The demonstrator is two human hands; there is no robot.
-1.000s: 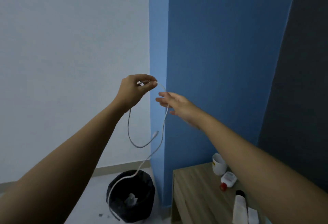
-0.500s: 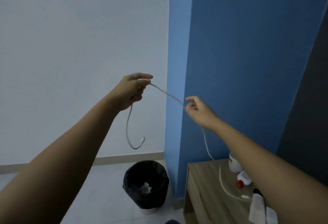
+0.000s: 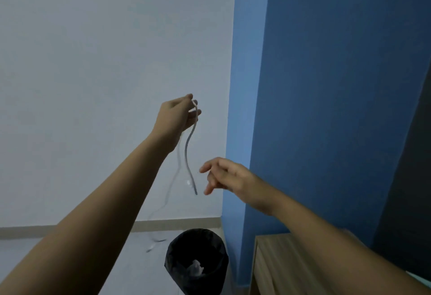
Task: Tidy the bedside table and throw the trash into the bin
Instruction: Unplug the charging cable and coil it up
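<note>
- The bare left arm is stretched forward and upward — the left hand is held highest, its fingers curled, with a thin white cable pinched at the fingertips.
- The bare right arm is extended lower, and the right hand is kept loosely spread, its relaxed fingers drooping toward the left.

I had open air between my left hand and right hand, crossed only by the white cable dangling from the left one. Just right of my right hand, the blue wall closed that side off. Below both hands the drop was free down to the black bin; the tabletop lay under my right forearm.
</note>
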